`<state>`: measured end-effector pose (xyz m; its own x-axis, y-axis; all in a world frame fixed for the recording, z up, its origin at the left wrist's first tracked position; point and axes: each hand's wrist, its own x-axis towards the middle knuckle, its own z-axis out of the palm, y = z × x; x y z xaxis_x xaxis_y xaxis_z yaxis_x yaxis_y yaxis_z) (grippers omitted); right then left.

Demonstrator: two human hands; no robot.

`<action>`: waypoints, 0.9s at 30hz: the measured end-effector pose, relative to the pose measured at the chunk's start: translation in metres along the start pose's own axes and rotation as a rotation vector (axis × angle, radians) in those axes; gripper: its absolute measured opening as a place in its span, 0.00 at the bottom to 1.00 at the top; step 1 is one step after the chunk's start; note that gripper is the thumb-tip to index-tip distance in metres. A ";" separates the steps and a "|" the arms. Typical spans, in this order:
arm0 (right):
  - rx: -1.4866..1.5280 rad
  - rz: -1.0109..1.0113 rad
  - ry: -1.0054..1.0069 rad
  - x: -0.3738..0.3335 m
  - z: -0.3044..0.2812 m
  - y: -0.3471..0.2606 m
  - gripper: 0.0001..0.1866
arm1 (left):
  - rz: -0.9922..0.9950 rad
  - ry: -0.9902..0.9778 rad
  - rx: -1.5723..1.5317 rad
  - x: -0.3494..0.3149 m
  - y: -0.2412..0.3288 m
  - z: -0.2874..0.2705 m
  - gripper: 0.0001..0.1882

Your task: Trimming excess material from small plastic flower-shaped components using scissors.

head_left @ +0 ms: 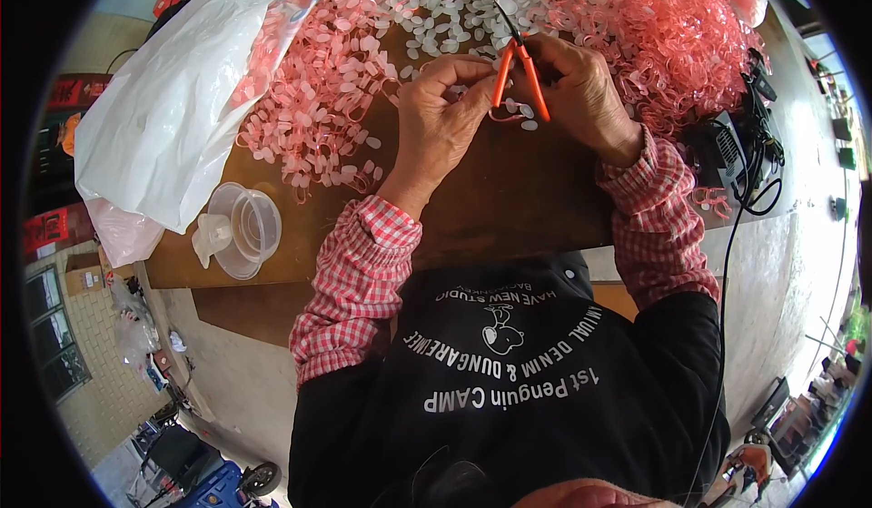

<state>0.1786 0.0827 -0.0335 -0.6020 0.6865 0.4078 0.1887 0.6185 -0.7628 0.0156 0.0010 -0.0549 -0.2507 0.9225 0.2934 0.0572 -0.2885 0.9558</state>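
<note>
My right hand (581, 90) is closed around a pair of pliers (524, 61) with orange handles. The pliers' dark jaws point away from me, and both handles show spread apart. Close beside it on the left, my left hand (442, 118) has thumb and forefinger pinched together near one handle. What those fingertips hold, if anything, is too small and hidden to make out. Just below the pliers, a thin pink curved plastic piece (506, 118) lies among a few small whitish oval pads (527, 111) on the brown table (509, 190).
Pink pieces with whitish ovals form a pile (318, 118) at left; a larger pink heap (645, 40) fills the far right. Loose white ovals (445, 18) lie between. A white plastic bag (173, 99), a clear round tub (259, 231) and a black cable (729, 263) flank me.
</note>
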 end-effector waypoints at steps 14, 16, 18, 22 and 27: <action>-0.323 -0.123 0.049 0.000 -0.012 0.009 0.16 | -0.017 0.146 -0.122 0.006 0.011 -0.003 0.05; -0.389 -0.152 0.011 -0.001 -0.005 0.001 0.21 | 0.123 0.184 0.005 0.008 0.007 -0.008 0.05; -0.487 -0.238 0.003 -0.001 0.000 -0.001 0.18 | 0.143 0.193 0.040 0.008 0.009 -0.008 0.05; -0.550 -0.237 -0.016 -0.004 0.003 0.002 0.20 | 0.203 0.164 0.197 0.005 0.009 -0.009 0.05; -0.556 -0.229 -0.039 -0.005 0.005 0.000 0.20 | 0.251 0.144 0.276 0.006 0.006 -0.005 0.06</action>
<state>0.1775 0.0776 -0.0376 -0.7013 0.5045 0.5036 0.4222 0.8632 -0.2769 0.0099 0.0031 -0.0474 -0.3275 0.7811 0.5316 0.3865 -0.4026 0.8298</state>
